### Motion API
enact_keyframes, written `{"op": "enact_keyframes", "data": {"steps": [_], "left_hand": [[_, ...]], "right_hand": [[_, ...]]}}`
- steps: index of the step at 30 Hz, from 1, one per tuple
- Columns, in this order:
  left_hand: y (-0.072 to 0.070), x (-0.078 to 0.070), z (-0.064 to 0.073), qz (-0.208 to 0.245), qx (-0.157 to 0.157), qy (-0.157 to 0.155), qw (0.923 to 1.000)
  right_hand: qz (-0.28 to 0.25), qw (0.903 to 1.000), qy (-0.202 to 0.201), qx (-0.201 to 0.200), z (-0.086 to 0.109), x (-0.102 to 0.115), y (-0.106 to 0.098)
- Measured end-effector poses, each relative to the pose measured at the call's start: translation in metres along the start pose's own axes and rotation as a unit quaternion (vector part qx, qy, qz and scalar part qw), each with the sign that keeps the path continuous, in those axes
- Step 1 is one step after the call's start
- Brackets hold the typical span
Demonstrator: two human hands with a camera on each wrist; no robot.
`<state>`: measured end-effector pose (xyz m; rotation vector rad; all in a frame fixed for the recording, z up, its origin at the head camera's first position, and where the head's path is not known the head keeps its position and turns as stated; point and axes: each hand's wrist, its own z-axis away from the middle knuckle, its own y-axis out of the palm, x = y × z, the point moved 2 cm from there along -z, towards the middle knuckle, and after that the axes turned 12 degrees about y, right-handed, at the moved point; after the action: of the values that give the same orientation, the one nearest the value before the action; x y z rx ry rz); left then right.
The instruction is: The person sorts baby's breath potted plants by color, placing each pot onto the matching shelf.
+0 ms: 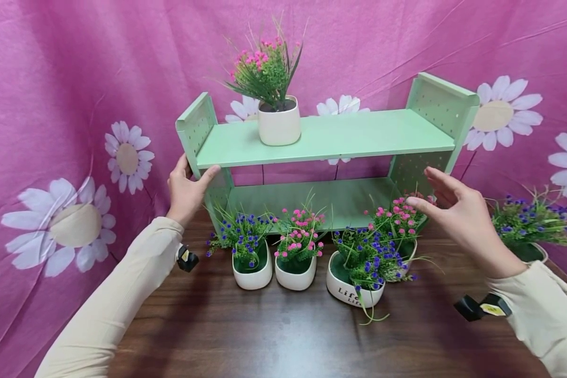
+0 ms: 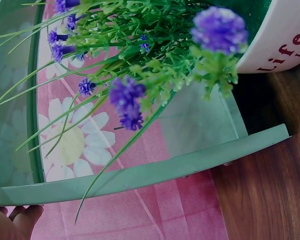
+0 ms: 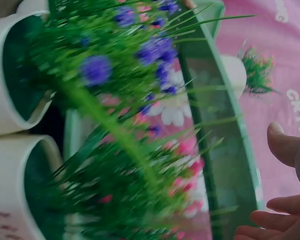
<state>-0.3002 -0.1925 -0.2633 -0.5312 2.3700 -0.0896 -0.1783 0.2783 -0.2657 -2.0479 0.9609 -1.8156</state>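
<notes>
A green two-tier shelf [image 1: 331, 139] stands on the table, with dotted side panels. My left hand [image 1: 187, 190] grips its left panel, thumb across the front edge and fingers on the outer side. In the left wrist view, those fingers [image 2: 27, 216] meet the panel's edge. My right hand [image 1: 468, 215] is spread near the right panel, thumb and fingers apart and nothing between them; it overlaps a pink-flowered pot plant [image 1: 401, 220] in the head view. On the upper board sits another pink-flowered plant in a white pot [image 1: 280, 123].
In front of the shelf stand a blue-flowered pot [image 1: 252, 270], a pink-flowered pot [image 1: 295, 270] and a wider white pot with lettering [image 1: 354, 294]. Another blue-flowered plant [image 1: 524, 226] is at the far right. A pink curtain [image 1: 137, 68] hangs behind the brown table [image 1: 283, 341].
</notes>
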Motion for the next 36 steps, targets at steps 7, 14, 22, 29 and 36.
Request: {"op": "enact_keyframes", "data": {"steps": [7,14,22,29,36], "left_hand": [[0.0,0.001,0.0,-0.001,-0.001,0.004,1.0],[0.0,-0.001,0.001,-0.004,0.001,0.0,1.0],[-0.001,-0.039,0.004,0.002,0.008,-0.018,0.9998],[-0.001,-0.037,0.004,-0.007,0.006,-0.022,0.9997],[0.0,-0.037,0.004,-0.004,0.007,-0.029,0.9996]], "right_hand": [[0.019,0.9997,0.015,-0.007,0.01,-0.036,-0.002],[0.046,0.9986,0.021,-0.013,0.019,-0.067,0.001],[0.07,0.9967,0.035,0.019,0.03,-0.096,0.012],[0.07,0.9921,0.045,0.094,0.033,-0.119,0.034],[0.061,0.9879,0.037,0.138,0.034,-0.132,0.05]]}}
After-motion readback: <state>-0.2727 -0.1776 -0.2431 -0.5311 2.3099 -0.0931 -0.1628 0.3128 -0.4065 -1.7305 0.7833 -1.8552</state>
